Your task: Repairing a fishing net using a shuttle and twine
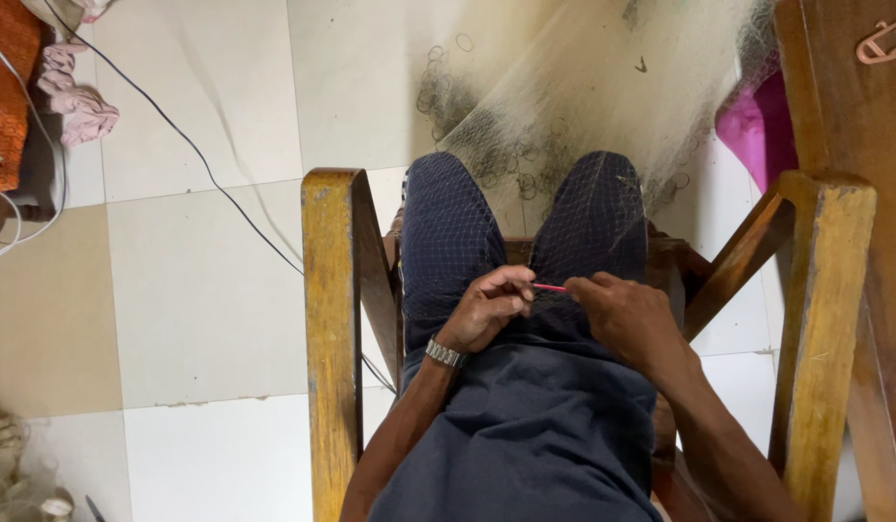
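Pale mesh of a fishing net (603,87) draped from the tiled floor (206,290) over the person's knees in a wooden chair (330,319). Above the lap, the left hand (487,309) and right hand (630,317) were each pinched shut on an end of a thin pink needle (550,287).

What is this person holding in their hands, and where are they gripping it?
A thin pink needle-like tool, pinched at its two ends by the left hand and right hand, over fine netting on the lap.

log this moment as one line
left hand: pinching pink needle | right hand: at needle's other end | fishing net: over lap
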